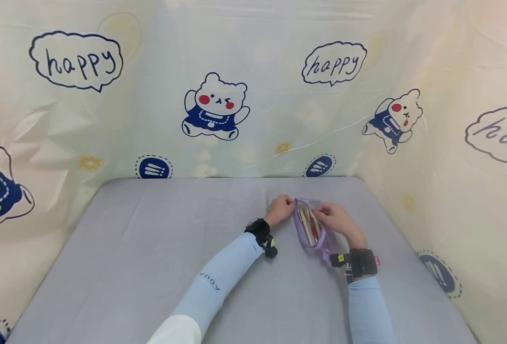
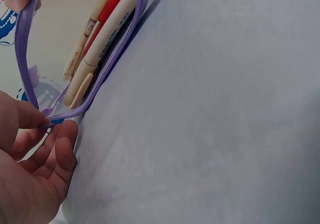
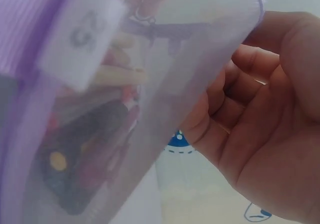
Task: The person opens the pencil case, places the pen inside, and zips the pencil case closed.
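Observation:
A purple see-through zip pencil case (image 1: 317, 246) stands unzipped at the right side of the table, its mouth spread wide. Inside are several pens (image 1: 308, 225), cream and red, and the right wrist view shows a dark item (image 3: 82, 154) with a yellow dot through the blurred wall. My left hand (image 1: 280, 210) pinches the far end of the purple zip edge (image 2: 107, 73) between thumb and finger. With the right hand (image 1: 336, 220) I pinch the opposite rim, holding it away from the pens. A white tag (image 3: 82, 43) with printed digits hangs on the case.
The case rests on a grey cloth-covered table (image 1: 150, 239). Behind and beside it hangs a pale curtain (image 1: 270, 110) printed with bears and "happy" bubbles. Black wrist cameras (image 1: 358, 263) are strapped over the light blue sleeves (image 1: 219, 272).

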A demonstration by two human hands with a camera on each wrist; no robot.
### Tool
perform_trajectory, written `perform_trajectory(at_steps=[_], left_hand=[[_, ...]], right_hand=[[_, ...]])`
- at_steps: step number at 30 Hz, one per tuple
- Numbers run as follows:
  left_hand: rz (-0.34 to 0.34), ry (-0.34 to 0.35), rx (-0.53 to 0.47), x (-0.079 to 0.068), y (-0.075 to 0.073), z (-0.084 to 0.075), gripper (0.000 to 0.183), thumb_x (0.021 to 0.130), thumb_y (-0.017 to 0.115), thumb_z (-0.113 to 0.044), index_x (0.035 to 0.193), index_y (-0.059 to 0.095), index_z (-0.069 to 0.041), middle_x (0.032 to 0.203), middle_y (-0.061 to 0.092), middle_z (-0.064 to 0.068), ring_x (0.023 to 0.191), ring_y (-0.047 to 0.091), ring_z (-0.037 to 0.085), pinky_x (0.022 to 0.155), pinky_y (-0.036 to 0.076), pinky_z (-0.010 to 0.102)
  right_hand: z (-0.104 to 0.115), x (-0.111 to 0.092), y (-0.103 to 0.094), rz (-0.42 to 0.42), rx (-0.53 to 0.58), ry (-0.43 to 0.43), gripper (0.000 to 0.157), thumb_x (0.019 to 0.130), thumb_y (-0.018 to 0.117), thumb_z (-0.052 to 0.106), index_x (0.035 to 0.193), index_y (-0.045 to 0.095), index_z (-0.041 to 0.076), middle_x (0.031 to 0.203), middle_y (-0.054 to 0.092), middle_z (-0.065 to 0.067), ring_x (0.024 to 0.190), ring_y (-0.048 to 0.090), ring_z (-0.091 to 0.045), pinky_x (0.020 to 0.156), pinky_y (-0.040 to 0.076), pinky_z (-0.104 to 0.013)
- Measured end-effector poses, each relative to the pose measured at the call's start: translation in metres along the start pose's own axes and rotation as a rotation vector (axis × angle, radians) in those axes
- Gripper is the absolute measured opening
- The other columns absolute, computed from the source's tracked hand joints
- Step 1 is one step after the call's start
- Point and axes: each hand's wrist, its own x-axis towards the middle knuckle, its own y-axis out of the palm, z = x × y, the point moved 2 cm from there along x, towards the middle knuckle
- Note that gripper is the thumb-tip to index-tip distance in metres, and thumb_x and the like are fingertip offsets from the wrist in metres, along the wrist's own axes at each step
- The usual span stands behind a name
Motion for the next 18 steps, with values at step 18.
perform_trajectory(at_steps=[18], left_hand=[[0.030, -0.054, -0.157, 0.002, -0.001, 0.015, 0.016, 0.097, 0.056, -0.019, 0.099, 0.066, -0.007, 0.078, 0.066, 0.002, 0.068, 0.057, 0.012, 0.058, 0.043, 0.021]], right_hand=[[-0.003, 0.007, 0.012, 0.120, -0.005, 0.038, 0.017, 0.098, 0.056, 0.020, 0.096, 0.065, 0.006, 0.071, 0.059, -0.005, 0.060, 0.055, -0.017, 0.054, 0.046, -0.031]])
